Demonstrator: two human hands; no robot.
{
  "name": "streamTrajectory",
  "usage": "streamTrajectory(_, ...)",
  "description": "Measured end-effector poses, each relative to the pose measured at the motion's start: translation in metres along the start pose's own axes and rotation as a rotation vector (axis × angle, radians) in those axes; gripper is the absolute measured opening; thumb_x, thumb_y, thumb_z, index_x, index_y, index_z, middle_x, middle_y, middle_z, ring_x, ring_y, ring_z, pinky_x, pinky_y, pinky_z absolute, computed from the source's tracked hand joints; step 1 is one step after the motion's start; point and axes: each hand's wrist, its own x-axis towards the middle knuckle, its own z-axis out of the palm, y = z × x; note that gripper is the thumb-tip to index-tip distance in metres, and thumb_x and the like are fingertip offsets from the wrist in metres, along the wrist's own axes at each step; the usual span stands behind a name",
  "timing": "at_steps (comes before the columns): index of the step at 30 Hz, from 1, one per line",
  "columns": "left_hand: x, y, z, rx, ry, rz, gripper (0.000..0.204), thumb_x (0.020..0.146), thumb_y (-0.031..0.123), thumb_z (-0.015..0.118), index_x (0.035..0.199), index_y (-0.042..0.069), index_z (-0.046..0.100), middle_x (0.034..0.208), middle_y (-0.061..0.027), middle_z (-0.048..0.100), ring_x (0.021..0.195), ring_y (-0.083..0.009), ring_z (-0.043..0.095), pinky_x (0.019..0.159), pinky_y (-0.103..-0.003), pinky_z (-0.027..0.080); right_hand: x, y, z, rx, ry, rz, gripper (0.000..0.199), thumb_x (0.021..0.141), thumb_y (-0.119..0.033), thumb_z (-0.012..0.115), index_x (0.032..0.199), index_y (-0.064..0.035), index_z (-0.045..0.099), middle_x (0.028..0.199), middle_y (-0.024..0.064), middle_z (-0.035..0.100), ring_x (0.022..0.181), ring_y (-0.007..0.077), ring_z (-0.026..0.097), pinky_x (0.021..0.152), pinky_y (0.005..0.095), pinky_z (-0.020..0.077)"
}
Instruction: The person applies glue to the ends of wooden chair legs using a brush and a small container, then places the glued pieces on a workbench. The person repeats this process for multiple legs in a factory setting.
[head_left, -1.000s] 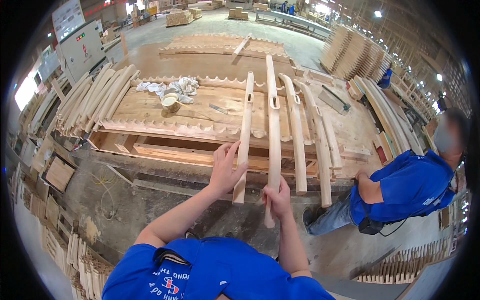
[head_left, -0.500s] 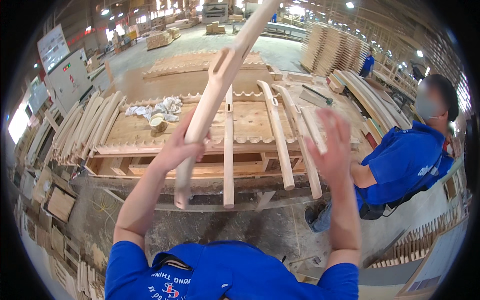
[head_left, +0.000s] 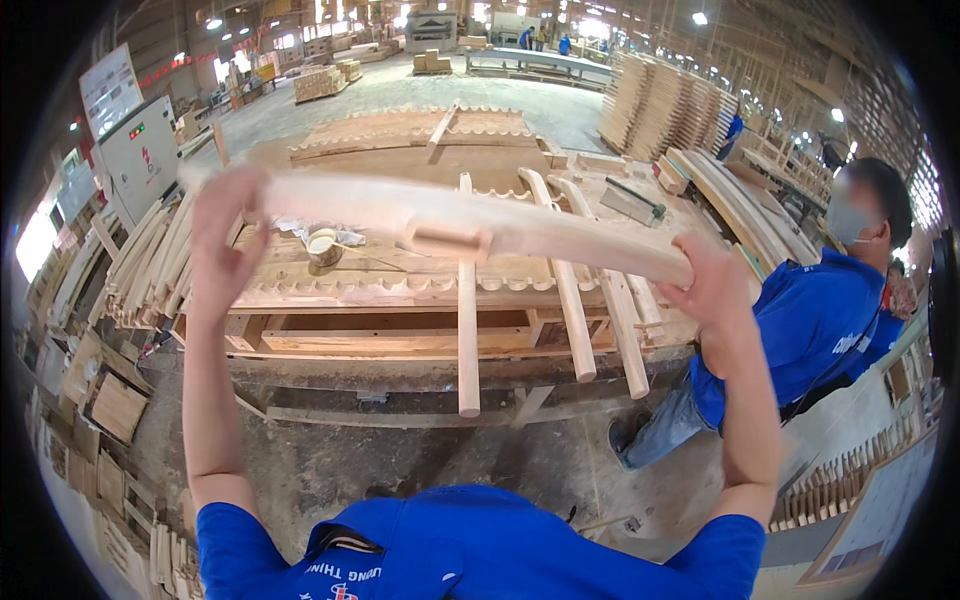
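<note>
A pale wooden chair-leg-like piece (head_left: 570, 232) with a long slot lies crosswise in the air above the workbench, blurred by motion. My right hand (head_left: 716, 290) grips its right end, thumb below. My left hand (head_left: 226, 240) is closed around the other end, its fingers smeared. Beneath it, three similar slotted pieces, a straight one (head_left: 468, 350) and two curved ones (head_left: 576, 335) (head_left: 624, 340), rest on the scalloped wooden rack (head_left: 360, 292) with their near ends overhanging. A small cup (head_left: 322, 250) with a stick stands behind the held piece, which partly hides a white rag.
Many curved wooden parts (head_left: 150, 262) are piled at the left of the bench. A dark-handled tool (head_left: 632, 200) lies at the far right. A co-worker in blue (head_left: 830, 320) stands close on my right. Tall board stacks (head_left: 660, 100) rise behind; a grey cabinet (head_left: 138, 150) stands left.
The slotted piece has swung from steeply upright in my left hand to nearly level. My right hand, open before, now grips its right end; my left hand has moved left and up.
</note>
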Motion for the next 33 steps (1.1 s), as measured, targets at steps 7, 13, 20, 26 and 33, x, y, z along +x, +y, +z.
streamTrajectory(7, -0.094, 0.064, 0.121, -0.678, -0.025, -0.803, 0.038, 0.083, 0.01, 0.066, 0.118, 0.005, 0.053, 0.095, -0.0037, 0.056, 0.089, -0.0126, 0.054, 0.078, -0.025, 0.048, -0.025, -0.08, 0.121, 0.805, -0.054, 0.3, 0.049, 0.079, -0.018, 0.066, 0.119, 0.0037, 0.047, 0.076, 0.013, 0.061, 0.06, 0.0207, 0.061, 0.052, 0.0326, 0.0491)
streamTrajectory(13, -0.134, 0.202, 0.198, -1.329, -0.666, -1.165, 0.089, 0.086, 0.03, 0.067, 0.148, 0.006, 0.008, 0.125, -0.0194, 0.048, 0.101, -0.0219, 0.056, 0.076, -0.032, 0.053, -0.03, -0.106, 0.185, 1.192, -0.223, 0.711, 0.058, 0.076, -0.009, 0.056, 0.13, 0.0024, 0.04, 0.08, 0.0092, 0.057, 0.053, 0.0153, 0.056, 0.049, 0.0297, 0.047)
streamTrajectory(20, -0.153, 0.223, 0.196, -1.638, -0.698, -1.46, 0.091, 0.089, 0.008, 0.053, 0.147, 0.03, -0.013, 0.089, -0.0102, 0.049, 0.058, -0.0183, 0.056, 0.051, -0.034, 0.053, -0.036, -0.122, 0.252, 1.034, -0.261, 0.674, 0.066, 0.08, -0.019, 0.064, 0.136, -0.0005, 0.036, 0.107, 0.0272, 0.061, 0.093, 0.0348, 0.064, 0.083, 0.0394, 0.0499)
streamTrajectory(26, -0.154, 0.221, 0.194, -1.661, -0.7, -1.495, 0.087, 0.089, 0.007, 0.051, 0.146, 0.03, -0.011, 0.09, -0.0098, 0.046, 0.058, -0.018, 0.055, 0.051, -0.034, 0.053, -0.037, -0.123, 0.28, 1.152, -0.243, 0.661, 0.066, 0.084, -0.021, 0.059, 0.141, -0.0018, 0.031, 0.12, 0.0273, 0.055, 0.109, 0.034, 0.057, 0.094, 0.0399, 0.0438)
streamTrajectory(33, -0.17, 0.213, 0.205, -1.626, -0.67, -1.457, 0.09, 0.089, 0.008, 0.053, 0.146, 0.027, -0.014, 0.093, -0.0127, 0.048, 0.057, -0.0178, 0.056, 0.05, -0.034, 0.053, -0.035, -0.138, 0.28, 1.339, -0.277, 0.764, 0.058, 0.086, -0.018, 0.06, 0.137, -0.0022, 0.038, 0.118, 0.0144, 0.056, 0.104, 0.0237, 0.054, 0.09, 0.0359, 0.0438)
